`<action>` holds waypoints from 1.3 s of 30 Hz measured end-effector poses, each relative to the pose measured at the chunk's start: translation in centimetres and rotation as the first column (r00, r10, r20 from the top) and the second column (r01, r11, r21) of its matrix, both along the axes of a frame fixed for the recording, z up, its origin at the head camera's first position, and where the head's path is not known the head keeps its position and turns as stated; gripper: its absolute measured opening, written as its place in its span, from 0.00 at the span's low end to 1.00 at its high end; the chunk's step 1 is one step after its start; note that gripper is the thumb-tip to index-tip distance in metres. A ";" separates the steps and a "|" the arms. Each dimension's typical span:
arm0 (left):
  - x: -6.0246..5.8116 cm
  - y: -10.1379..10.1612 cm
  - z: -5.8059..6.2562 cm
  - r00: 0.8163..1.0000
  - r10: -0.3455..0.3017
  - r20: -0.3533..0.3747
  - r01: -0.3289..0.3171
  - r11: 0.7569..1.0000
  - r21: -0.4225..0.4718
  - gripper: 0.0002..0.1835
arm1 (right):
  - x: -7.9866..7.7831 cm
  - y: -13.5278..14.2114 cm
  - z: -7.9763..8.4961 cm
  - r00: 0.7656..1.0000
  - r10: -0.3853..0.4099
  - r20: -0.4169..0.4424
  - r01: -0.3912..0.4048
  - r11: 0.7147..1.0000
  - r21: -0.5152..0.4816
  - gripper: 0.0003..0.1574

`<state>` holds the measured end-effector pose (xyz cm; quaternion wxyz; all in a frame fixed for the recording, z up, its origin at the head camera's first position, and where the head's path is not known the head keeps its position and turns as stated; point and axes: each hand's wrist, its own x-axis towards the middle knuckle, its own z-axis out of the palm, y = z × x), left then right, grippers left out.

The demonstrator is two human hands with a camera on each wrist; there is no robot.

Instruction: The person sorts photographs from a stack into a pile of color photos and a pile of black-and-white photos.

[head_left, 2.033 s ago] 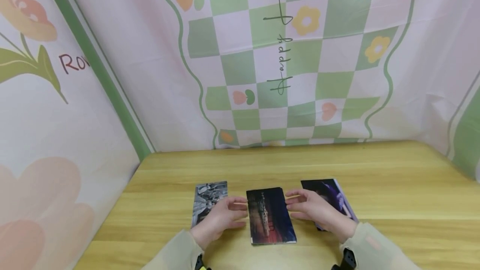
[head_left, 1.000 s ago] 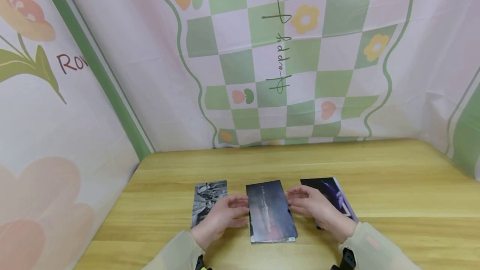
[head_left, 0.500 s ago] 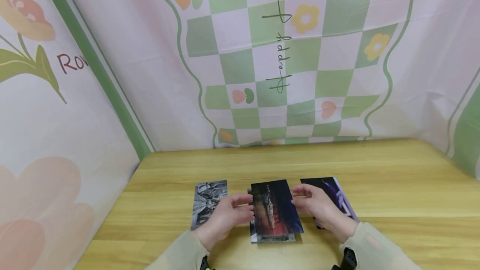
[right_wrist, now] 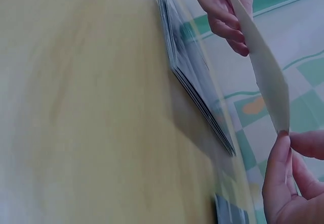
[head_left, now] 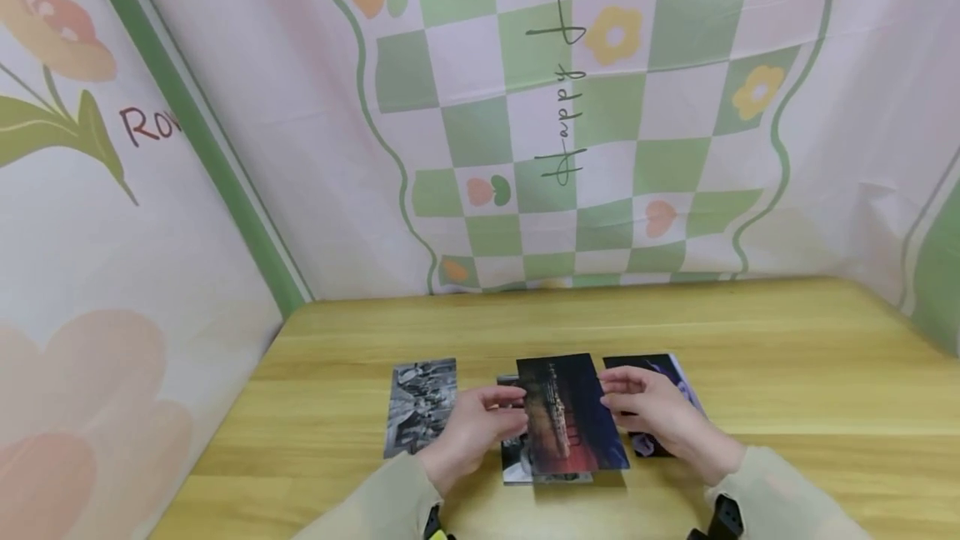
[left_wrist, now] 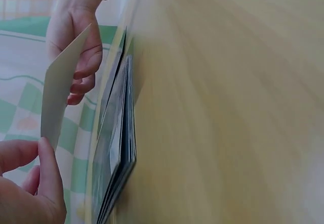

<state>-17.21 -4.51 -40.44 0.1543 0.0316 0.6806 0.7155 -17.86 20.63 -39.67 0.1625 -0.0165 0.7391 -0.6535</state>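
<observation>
Between both hands a dark photo card (head_left: 566, 415) with a red and blue night scene is held above the table. My left hand (head_left: 476, 427) pinches its left edge between thumb and fingers; my right hand (head_left: 667, 415) pinches the right edge. Both wrist views show the card's plain pale back (left_wrist: 59, 90), raised off the surface. Beneath it lies a small stack of cards (right_wrist: 195, 97), topped by a black-and-white picture and partly covered by the held card in the head view. To the left rests a black-and-white photo card (head_left: 422, 402). A purple and black card (head_left: 651, 446) lies under my right hand.
The wooden table (head_left: 337, 382) reaches back to a checked green and white cloth (head_left: 540, 140) hanging behind it. At the left stands a second printed cloth panel (head_left: 135, 257). Both wrists carry dark devices below the sleeves.
A greyish card showed on the middle stack a second ago; the dark night-scene card now shows there, lifted and shifted right by both hands, uncovering the black-and-white card beneath.
</observation>
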 end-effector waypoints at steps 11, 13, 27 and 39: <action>-0.2 3.1 0.3 0.999 -0.010 0.040 0.008 0.999 0.047 0.19 | -0.2 3.5 -0.2 1.000 0.005 -0.023 -0.005 1.000 0.014 0.27; -0.3 3.7 0.5 0.998 -0.009 0.056 0.005 0.998 0.068 0.19 | -0.3 4.2 -0.2 0.999 0.016 -0.028 -0.016 1.000 0.009 0.26; -0.7 8.5 0.2 0.992 0.066 0.108 -0.077 0.991 0.105 0.17 | -0.7 8.5 -0.4 0.992 0.035 -0.120 -0.015 0.987 0.161 0.33; -1.2 12.3 -0.7 0.986 0.145 0.084 -0.150 0.988 0.049 0.19 | -1.5 11.1 -0.9 0.993 0.059 -0.106 -0.036 0.977 0.210 0.35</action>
